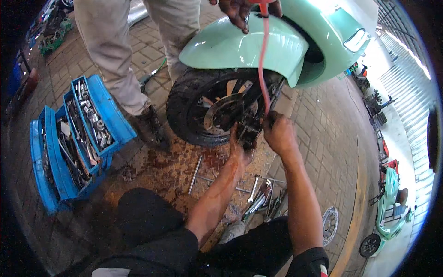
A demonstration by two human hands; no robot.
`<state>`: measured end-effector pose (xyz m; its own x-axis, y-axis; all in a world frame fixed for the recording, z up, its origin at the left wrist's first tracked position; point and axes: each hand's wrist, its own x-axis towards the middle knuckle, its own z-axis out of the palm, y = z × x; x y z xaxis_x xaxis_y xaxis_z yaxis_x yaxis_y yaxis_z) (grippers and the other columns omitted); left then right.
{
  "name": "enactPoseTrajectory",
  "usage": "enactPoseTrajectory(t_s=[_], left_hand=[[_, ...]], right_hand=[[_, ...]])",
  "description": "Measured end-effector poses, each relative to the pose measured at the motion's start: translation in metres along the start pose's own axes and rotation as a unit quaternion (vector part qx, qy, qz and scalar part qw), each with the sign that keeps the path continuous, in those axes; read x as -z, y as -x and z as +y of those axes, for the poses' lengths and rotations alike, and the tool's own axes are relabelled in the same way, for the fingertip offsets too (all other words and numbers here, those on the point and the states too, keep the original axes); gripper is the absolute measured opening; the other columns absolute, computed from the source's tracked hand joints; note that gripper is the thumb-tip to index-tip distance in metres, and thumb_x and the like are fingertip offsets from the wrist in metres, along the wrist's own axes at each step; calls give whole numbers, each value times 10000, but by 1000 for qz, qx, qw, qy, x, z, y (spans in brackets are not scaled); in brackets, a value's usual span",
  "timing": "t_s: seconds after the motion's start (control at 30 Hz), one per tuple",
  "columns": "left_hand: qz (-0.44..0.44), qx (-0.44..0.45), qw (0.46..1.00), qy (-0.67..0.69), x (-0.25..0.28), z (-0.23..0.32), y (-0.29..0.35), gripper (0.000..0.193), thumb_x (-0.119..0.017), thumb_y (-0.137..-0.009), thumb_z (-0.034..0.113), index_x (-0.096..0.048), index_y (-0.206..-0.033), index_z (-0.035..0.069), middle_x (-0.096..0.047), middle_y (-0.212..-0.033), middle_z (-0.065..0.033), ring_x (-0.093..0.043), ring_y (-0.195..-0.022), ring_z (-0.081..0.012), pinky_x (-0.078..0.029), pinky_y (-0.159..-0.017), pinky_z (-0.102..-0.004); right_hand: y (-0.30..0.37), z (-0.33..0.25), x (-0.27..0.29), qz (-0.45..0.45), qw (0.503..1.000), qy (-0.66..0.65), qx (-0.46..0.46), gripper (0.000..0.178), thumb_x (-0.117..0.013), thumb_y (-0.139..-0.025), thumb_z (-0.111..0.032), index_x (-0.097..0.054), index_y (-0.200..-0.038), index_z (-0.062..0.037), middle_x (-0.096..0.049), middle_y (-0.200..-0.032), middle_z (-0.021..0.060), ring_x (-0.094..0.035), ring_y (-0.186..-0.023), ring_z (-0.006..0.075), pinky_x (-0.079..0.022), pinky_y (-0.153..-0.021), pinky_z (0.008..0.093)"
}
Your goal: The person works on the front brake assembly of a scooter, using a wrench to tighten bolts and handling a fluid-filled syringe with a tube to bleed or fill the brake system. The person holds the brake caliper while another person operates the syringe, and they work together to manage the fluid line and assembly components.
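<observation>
A pale green scooter's front end (249, 44) stands before me, its wheel (184, 111) turned to show the brake disc (217, 117). Beside the disc, my left hand (241, 147) is closed around a dark, wet-looking part that looks like the brake caliper (250, 128). My right hand (280, 133) pinches the lower end of a pinkish-red tube (264, 64) just above that part. The tube's tip is hidden by my fingers. At its upper end, another person's hands (237, 13) are at a red object (260, 2), mostly cut off by the frame.
An open blue toolbox (108, 111) full of sockets and wrenches stands at the left. The other person's boot (150, 127) is beside the wheel. A wrench (253, 189) and several tools lie on the stained metal plate (152, 171). Scooter parts (390, 203) line the right wall.
</observation>
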<state>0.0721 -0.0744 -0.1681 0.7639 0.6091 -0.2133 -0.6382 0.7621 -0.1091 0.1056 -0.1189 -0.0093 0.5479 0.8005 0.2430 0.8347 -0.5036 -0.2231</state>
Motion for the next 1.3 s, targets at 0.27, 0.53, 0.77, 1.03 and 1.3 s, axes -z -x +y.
enactPoseTrajectory(t_s=[0.27,0.53,0.77,1.03,1.3], left_hand=[[-33,-28,999,-29,-1,1,4,352,-543,-911,480,-626,-1064,173,-676,-965,25,-626,-772,-113,-475,-612,-245],[-45,3,999,-1,3,6,6,379,-436,-966,407,-605,-1150,122,-674,-1057,-27,-649,-907,-166,-534,-750,-290],[-22,-1,1000,5,-3,2,9,390,-472,-945,454,-607,-1139,144,-677,-1027,-7,-647,-864,-142,-506,-679,-259],[-48,4,998,32,-5,0,11,379,-448,-958,414,-603,-1161,134,-679,-1081,-15,-657,-887,-142,-542,-716,-272],[-56,-13,998,-5,-13,-5,14,495,-428,-950,503,-588,-1199,105,-687,-1090,-34,-668,-910,-129,-514,-592,-192]], right_hand=[[-1,4,-6,0,999,48,1,239,-588,-883,-266,-643,-922,-37,-651,-839,245,-624,-835,441,-491,-711,513],[-2,-1,-6,-27,996,76,-32,275,-589,-883,-303,-658,-949,-44,-660,-877,240,-627,-862,441,-489,-756,510],[-3,5,-9,-38,996,78,-34,383,-559,-884,-386,-664,-928,-20,-664,-926,244,-637,-899,424,-491,-802,501],[0,1,-5,-25,995,91,-35,294,-587,-884,-312,-661,-1007,-56,-667,-909,236,-635,-896,424,-493,-770,507],[-3,10,-9,-29,996,77,-35,286,-607,-866,-297,-663,-983,-42,-659,-866,248,-630,-867,434,-488,-756,514]])
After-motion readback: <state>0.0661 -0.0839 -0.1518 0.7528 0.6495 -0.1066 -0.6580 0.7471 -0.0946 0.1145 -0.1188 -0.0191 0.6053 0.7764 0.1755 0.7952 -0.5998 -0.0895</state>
